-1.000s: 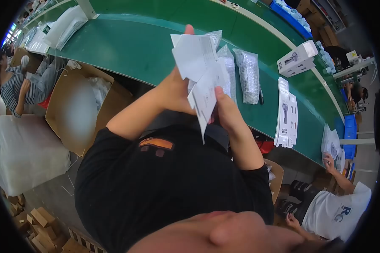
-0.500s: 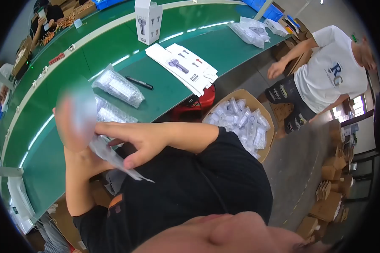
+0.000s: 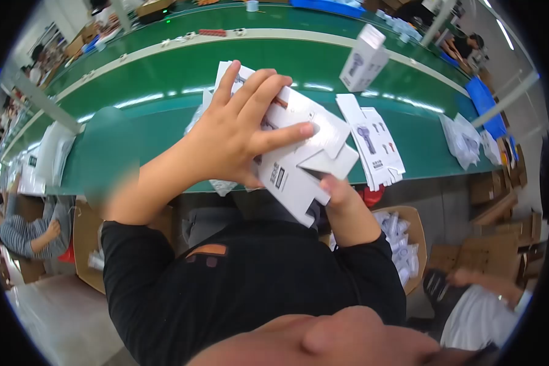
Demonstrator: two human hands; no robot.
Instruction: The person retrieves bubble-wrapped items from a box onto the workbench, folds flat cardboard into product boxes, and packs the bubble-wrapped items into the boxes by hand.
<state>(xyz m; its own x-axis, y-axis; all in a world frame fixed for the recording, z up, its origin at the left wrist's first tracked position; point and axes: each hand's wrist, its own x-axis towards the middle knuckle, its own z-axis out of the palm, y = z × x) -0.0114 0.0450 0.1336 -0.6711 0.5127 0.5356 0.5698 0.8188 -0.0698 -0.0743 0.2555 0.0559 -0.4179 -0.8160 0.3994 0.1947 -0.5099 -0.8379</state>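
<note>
We saw the white printed carton [image 3: 323, 139] held up in front of the chest, over the near edge of the green workbench [image 3: 422, 149]. Half a second earlier it had been off to the left, blurred and nearly edge-on; now its printed face and folded flaps were turned toward us. Our left hand [image 3: 241, 125] lay over its front with the fingers splayed apart, one pointing across toward the right-hand flaps. Our right hand [image 3: 343, 198] was clamped on the lower right edge, thumb in front and the other fingers hidden behind.

The view had also swung back from the right. A standing display box [image 3: 363, 61], near the left in that earlier view, now stood right of our hands, with the flat carton blanks [image 3: 373, 145] lying just below it. Bubble-wrapped packages [image 3: 222, 186], laid out plainly before, now peeked from behind our left hand and the carton. Farther right sat a clear plastic bundle [image 3: 460, 140]. The co-worker in the white shirt [image 3: 479, 317], upright earlier, now appeared low at the right, one hand near the dark trousers.
</note>
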